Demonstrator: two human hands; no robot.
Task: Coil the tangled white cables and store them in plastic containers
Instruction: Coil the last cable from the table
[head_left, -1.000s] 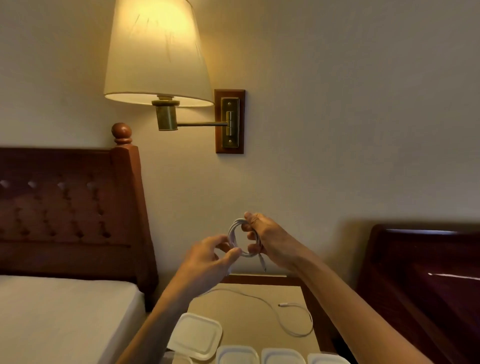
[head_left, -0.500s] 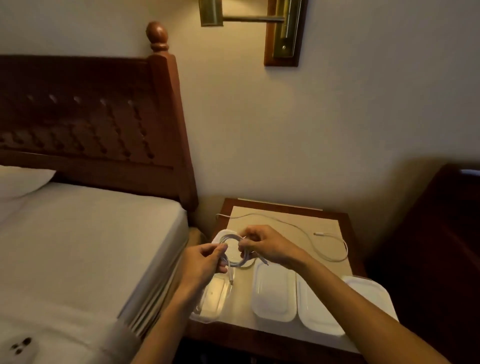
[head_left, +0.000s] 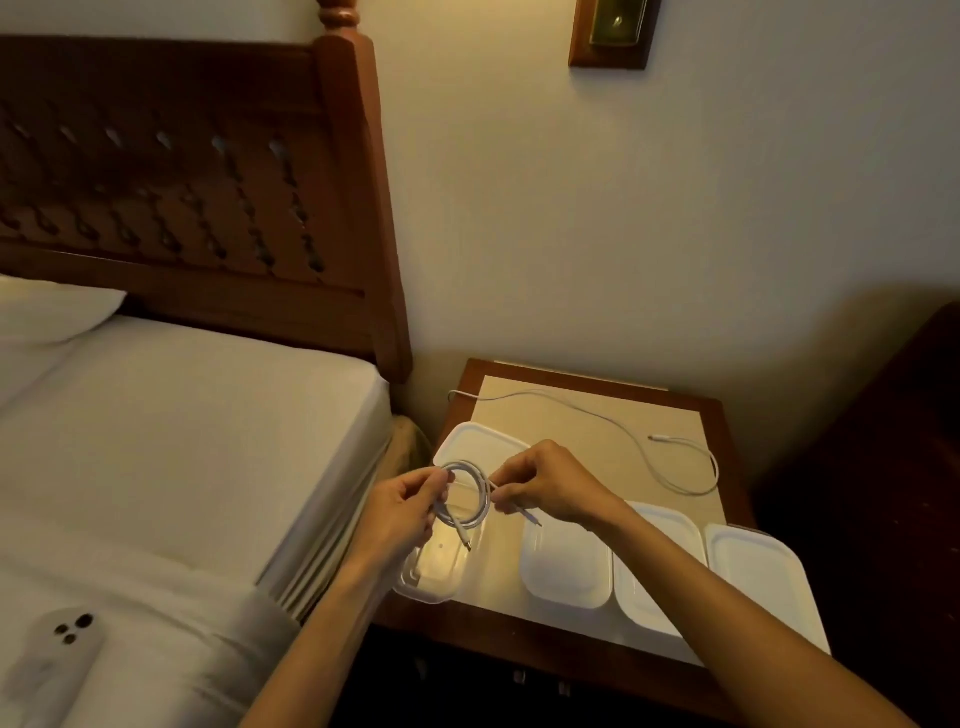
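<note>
A coiled white cable (head_left: 475, 512) hangs between my hands, just above an open clear plastic container (head_left: 441, 564) on the nightstand (head_left: 711, 410). My left hand (head_left: 402, 506) pinches the coil's left side. My right hand (head_left: 550, 483) pinches its right side, and a plug end sticks out below those fingers. A loose white lid (head_left: 475, 439) lies behind the open container. Three lidded white containers (head_left: 566, 564) stand in a row to the right. A second white cable (head_left: 623, 431) lies uncoiled across the back of the nightstand.
A bed with white sheets (head_left: 182, 441) and a dark wooden headboard (head_left: 208, 171) is on the left. A white phone (head_left: 52, 649) lies on the bedding near me. Dark furniture (head_left: 893, 467) stands right of the nightstand, and a wall lamp bracket (head_left: 613, 34) hangs above.
The view has tipped down from the wall lamp to the nightstand. Both hands have lowered the coiled cable from chest height to just above the open container.
</note>
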